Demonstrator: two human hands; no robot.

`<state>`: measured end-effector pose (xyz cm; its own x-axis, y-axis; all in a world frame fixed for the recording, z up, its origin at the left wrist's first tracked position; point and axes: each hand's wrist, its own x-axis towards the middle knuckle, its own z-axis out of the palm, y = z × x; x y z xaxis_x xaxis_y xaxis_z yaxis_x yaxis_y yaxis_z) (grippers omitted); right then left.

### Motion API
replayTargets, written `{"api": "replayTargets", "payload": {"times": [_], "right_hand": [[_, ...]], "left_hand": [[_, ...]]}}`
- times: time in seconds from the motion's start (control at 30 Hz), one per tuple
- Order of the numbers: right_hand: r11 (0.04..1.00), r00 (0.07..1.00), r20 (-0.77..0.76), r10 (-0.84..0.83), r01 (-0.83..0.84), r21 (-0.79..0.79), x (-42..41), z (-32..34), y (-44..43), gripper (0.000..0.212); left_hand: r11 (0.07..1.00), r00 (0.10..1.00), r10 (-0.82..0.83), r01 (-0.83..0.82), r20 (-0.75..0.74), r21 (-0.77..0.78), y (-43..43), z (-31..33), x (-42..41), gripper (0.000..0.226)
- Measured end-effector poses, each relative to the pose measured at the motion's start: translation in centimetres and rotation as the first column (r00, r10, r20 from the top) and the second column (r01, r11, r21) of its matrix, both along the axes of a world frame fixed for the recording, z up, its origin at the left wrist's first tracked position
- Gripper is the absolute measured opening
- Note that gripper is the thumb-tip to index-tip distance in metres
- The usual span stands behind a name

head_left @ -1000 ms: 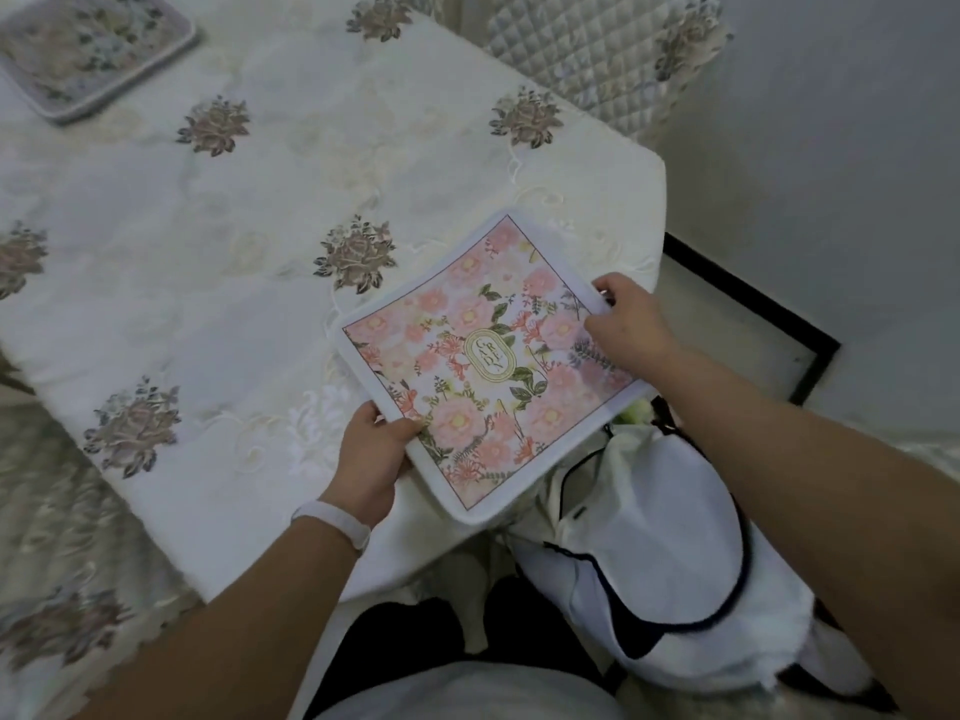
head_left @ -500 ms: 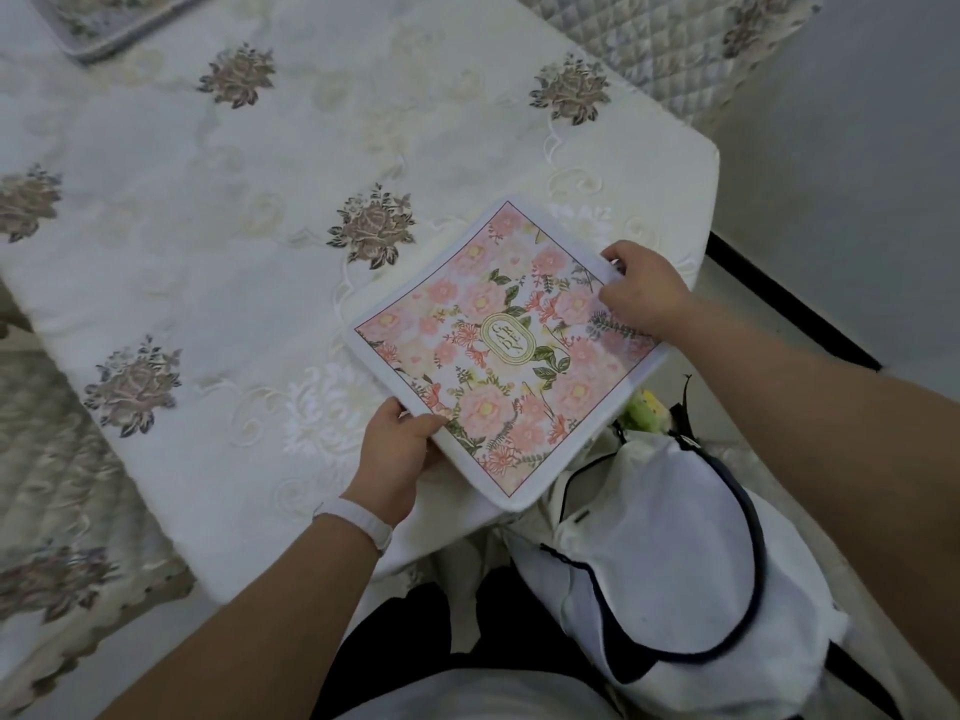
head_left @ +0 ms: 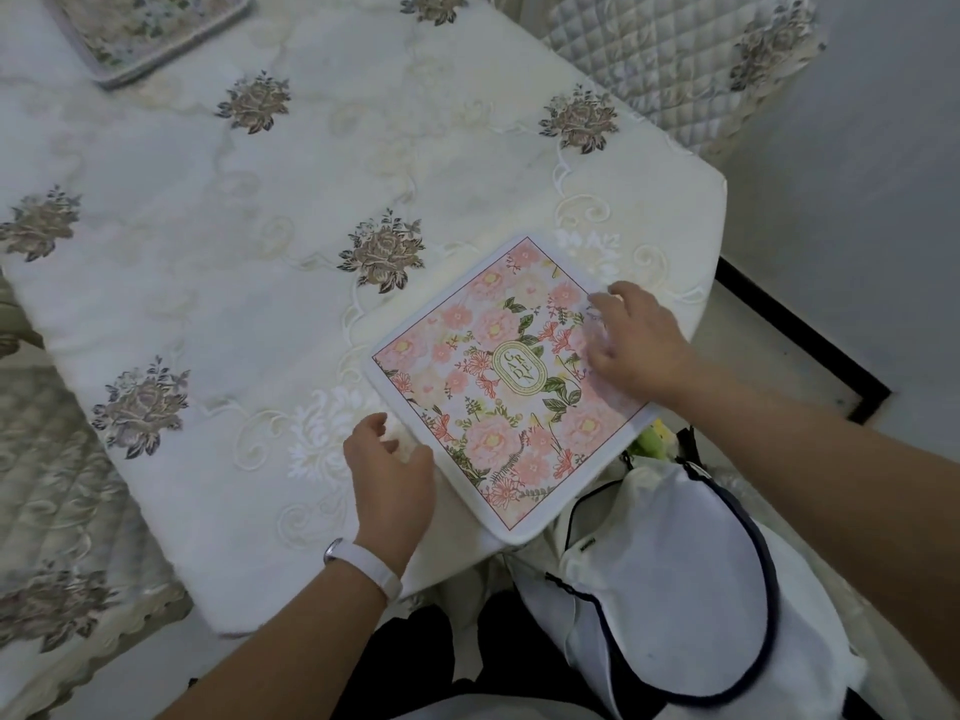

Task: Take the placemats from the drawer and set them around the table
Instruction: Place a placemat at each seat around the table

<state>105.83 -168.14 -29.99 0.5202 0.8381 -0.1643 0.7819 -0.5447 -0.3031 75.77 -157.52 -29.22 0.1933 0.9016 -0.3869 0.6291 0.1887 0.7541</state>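
Far mat (head_left: 150, 28): laid flat at the far left of the table (head_left: 234, 210); judged placed.
Left hand (head_left: 389, 475): fingers loosely curled, nothing held; kept just beside the pink mat's left edge, contact cannot be told.
Pink mat (head_left: 498, 387): laid flat at the table's near right corner, turned diagonally; near corner seems hung past the edge.
Right hand (head_left: 639, 345): fingers spread, pressed flat on the mat's right side, no grasp.
Done: two mats seen on the table.
Left: pink mat probably to be squared; other places and drawer not shown, remainder cannot be judged.
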Motion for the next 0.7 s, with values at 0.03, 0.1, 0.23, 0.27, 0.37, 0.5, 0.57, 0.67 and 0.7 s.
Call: {"api": "replayTargets", "payload": {"times": [0.03, 0.1, 0.23, 0.27, 0.37, 0.5, 0.57, 0.67, 0.7], "right_hand": [[0.996, 0.996, 0.023, 0.089, -0.089, -0.029, -0.7, -0.2, 0.2, 0.065], [0.965, 0.970, 0.031, 0.243, -0.238, -0.106, -1.9, -0.8, 0.9, 0.070], [0.913, 0.923, 0.012, 0.386, -0.380, -0.150, -3.6, -2.1, 3.5, 0.079], [0.904, 0.913, 0.015, 0.407, -0.401, -0.148, -3.8, -2.4, 4.2, 0.080], [0.876, 0.881, 0.057, 0.470, -0.457, -0.156, -3.9, -3.0, 6.1, 0.085], [0.846, 0.846, 0.080, 0.527, -0.512, -0.150, -3.3, -3.4, 8.6, 0.086], [0.823, 0.819, 0.100, 0.564, -0.548, -0.150, -2.6, -3.5, 9.6, 0.086], [0.779, 0.770, 0.124, 0.626, -0.611, -0.139, -1.5, -3.2, 10.7, 0.088], [0.765, 0.755, 0.125, 0.643, -0.629, -0.138, -1.1, -3.1, 11.0, 0.087]], "left_hand": [[0.988, 0.992, -0.121, 0.124, -0.039, 0.094, 0.0, -0.1, 0.2, 0.054], [0.857, 0.906, -0.389, 0.422, -0.167, 0.297, 0.3, -0.4, 1.2, 0.054], [0.535, 0.644, -0.646, 0.765, -0.411, 0.358, 3.3, -2.4, 5.7, 0.072], [0.486, 0.580, -0.666, 0.815, -0.469, 0.316, 4.5, -3.1, 6.8, 0.075], [0.398, 0.478, -0.665, 0.877, -0.574, 0.268, 7.8, -4.8, 9.0, 0.074], [0.411, 0.485, -0.632, 0.871, -0.604, 0.268, 9.8, -5.4, 9.6, 0.074], [0.424, 0.494, -0.615, 0.864, -0.615, 0.271, 9.7, -5.3, 9.7, 0.074], [0.421, 0.500, -0.608, 0.862, -0.617, 0.283, 9.9, -5.3, 9.7, 0.075], [0.414, 0.498, -0.606, 0.863, -0.620, 0.289, 10.2, -5.2, 9.7, 0.075]]}}
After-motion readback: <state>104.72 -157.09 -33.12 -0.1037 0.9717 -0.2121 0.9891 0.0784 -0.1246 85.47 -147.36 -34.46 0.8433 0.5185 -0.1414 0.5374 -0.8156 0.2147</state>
